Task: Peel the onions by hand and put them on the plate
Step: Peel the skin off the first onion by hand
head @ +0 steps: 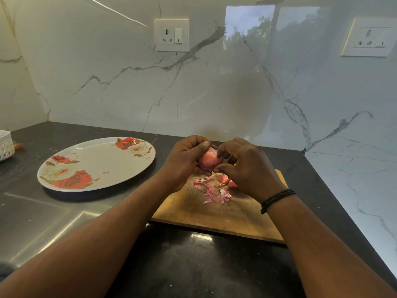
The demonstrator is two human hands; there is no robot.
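Observation:
A pink onion (209,160) is held above the far end of a wooden cutting board (225,214). My left hand (184,160) grips it from the left, thumb over its top. My right hand (247,166) curls round its right side, fingertips pinching at the skin. Pink peel scraps (214,191) lie on the board just under the hands. A white oval plate (96,163) with red rose prints sits to the left on the dark counter, holding only a tiny peel fleck (106,172).
The black counter (193,265) runs into a marble wall corner at the right. A white lattice basket (5,145) stands at the far left edge. Two wall sockets (171,35) sit on the backsplash.

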